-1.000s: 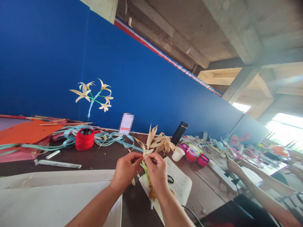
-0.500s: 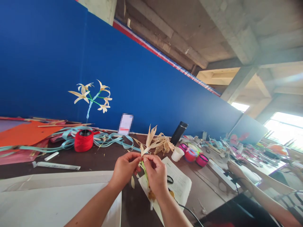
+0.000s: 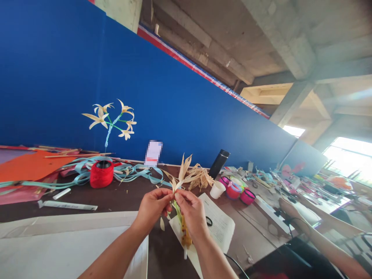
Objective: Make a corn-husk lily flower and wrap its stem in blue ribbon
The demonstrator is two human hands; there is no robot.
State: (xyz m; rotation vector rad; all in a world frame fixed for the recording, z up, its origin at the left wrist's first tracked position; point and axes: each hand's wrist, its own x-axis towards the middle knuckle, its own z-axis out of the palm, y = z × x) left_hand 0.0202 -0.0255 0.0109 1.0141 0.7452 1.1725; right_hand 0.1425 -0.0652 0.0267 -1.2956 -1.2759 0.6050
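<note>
My left hand (image 3: 152, 207) and right hand (image 3: 190, 211) meet above the dark table (image 3: 122, 197), fingertips pinched shut on a small husk flower (image 3: 175, 186) with a green stem (image 3: 178, 211) hanging between my palms. The dry petals look brittle; I judge that squeezing harder or twisting could tear one off or loosen the stem's wrapping.

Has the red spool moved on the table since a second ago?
No. The red spool keeps its place among the blue ribbon; the small frame shift is camera motion.

Red thread spool (image 3: 101, 174), pale blue ribbon (image 3: 136, 171), orange paper (image 3: 29, 164), blue wall (image 3: 87, 77), pink cups (image 3: 248, 196)
</note>
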